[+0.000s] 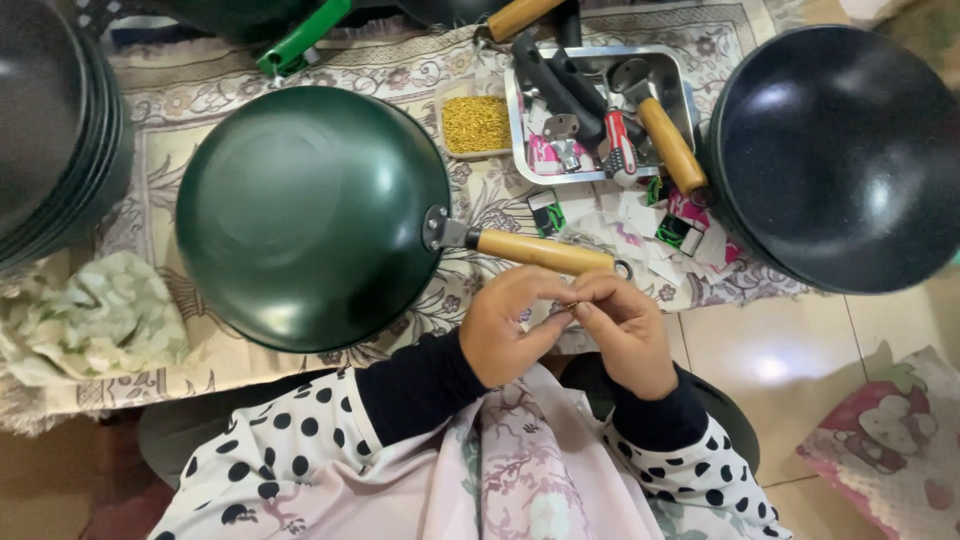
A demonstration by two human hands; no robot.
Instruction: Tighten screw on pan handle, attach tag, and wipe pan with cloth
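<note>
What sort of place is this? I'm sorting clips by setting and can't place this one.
Probably a home workshop for assembling pans, on the floor: a green pan with a wooden handle, stacked pans, a tray of handles and tools, a small tray of brass screws.

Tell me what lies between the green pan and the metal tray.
In the head view, a small clear container of gold screws sits on the patterned cloth between the green pan and the metal tray.

Green wok (310, 215): glossy coated metal, smooth varnished wood handle (545, 252). Tray (523, 150): shiny steel. Black wok (840, 160): speckled semi-gloss. Mat (180, 100): woven cloth.
</note>
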